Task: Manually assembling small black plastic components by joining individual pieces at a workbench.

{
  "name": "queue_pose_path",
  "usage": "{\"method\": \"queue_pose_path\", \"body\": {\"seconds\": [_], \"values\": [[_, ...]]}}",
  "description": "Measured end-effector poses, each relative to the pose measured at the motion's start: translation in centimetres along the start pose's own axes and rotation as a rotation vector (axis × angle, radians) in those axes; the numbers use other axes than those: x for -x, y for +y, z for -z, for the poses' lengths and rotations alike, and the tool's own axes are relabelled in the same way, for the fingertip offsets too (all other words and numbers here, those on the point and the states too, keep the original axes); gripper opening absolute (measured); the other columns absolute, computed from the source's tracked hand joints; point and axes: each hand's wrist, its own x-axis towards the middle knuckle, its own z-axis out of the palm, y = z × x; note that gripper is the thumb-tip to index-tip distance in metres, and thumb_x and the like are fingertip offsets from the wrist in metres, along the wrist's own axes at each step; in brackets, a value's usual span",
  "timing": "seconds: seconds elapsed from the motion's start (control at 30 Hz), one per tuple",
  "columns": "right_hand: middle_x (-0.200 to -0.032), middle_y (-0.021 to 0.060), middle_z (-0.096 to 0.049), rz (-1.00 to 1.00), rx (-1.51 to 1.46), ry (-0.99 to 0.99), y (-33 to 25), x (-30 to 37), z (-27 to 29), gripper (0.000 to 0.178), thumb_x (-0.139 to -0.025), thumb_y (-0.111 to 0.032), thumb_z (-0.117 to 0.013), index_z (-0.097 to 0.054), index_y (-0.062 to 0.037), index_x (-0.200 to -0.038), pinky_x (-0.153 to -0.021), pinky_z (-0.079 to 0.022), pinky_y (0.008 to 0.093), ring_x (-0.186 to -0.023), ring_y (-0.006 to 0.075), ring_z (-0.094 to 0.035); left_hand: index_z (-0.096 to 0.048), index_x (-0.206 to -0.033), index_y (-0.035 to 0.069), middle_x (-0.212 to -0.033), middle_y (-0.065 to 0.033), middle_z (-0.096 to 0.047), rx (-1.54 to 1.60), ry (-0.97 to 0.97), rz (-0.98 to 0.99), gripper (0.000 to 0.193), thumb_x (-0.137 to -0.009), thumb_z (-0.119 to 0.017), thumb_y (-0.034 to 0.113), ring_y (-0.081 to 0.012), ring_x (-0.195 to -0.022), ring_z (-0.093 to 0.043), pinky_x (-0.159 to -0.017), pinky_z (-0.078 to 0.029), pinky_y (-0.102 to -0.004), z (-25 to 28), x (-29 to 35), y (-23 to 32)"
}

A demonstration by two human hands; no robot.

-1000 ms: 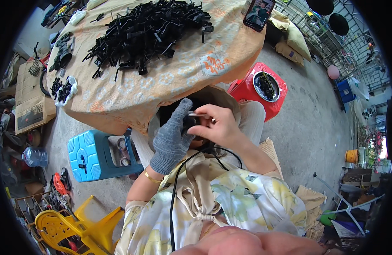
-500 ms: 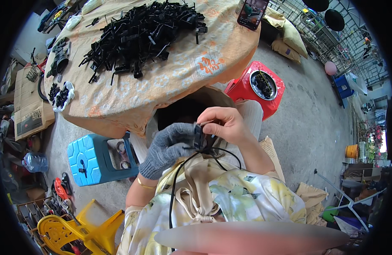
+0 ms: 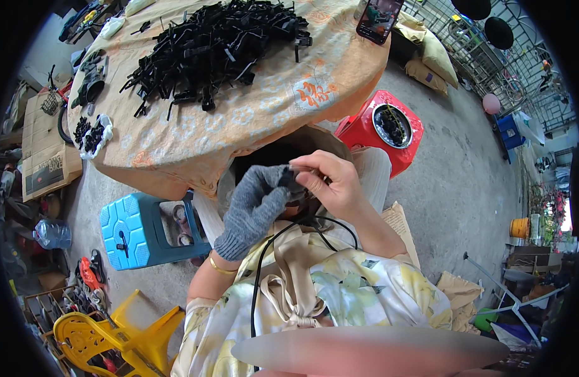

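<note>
My left hand (image 3: pixel 255 204), in a grey knitted glove, is closed around a small black plastic piece (image 3: pixel 291 179) above my lap. The fingers cover most of it, so its exact kind is hidden. Bare, my right hand (image 3: pixel 334 185) pinches with thumb and forefinger at the same piece's upper right end. Below the hands a thin black cable (image 3: pixel 262 257) arches over my lap and runs down my front. On the table ahead lies a large heap of black plastic pieces (image 3: pixel 220 50) with thin strips sticking out.
A patterned cloth covers the round table (image 3: pixel 239 125). On it are a phone (image 3: pixel 380 20) at the right and a white bag of small black parts (image 3: pixel 97 137) at the left. A red stool (image 3: pixel 402 151) bears a metal bowl (image 3: pixel 393 125). Blue (image 3: pixel 129 232) and yellow (image 3: pixel 91 339) stools stand left.
My left hand has moved up and turned, and its fingers now cover the black piece that showed upright between my hands. The dark cluster below them is out of sight.
</note>
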Motion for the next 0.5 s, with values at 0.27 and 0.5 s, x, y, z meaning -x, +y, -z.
{"method": "queue_pose_path", "body": {"seconds": [0.27,0.5], "values": [[-0.073,0.0068,-0.06,-0.136,-0.046,-0.03,0.5,0.5,-0.7,0.013,-0.086,-0.009,-0.056,-0.06,0.0039,-0.086,-0.053,-0.044,0.0222,-0.059,0.0101,-0.056,-0.047,-0.115,0.0,-0.107,-0.0092,-0.055,-0.369,0.097,-0.228,0.031,-0.085,-0.055,0.002,-0.0126,-0.093,-0.055,-0.082,-0.047,-0.0259,-0.2,-0.6,0.1],[-0.063,0.0066,-0.059,-0.178,-0.077,-0.075,-0.2,0.5,-1.0,0.013,-0.086,-0.008,-0.056,-0.06,0.0037,-0.083,-0.051,-0.044,0.0225,-0.055,0.0095,-0.056,-0.053,-0.109,0.001,-0.109,-0.0087,-0.057,-0.522,0.11,-0.316,0.03,-0.079,-0.06,-0.002,-0.015,-0.096,-0.055,-0.08,-0.047,-0.0271,0.3,-0.3,-0.4]]}}
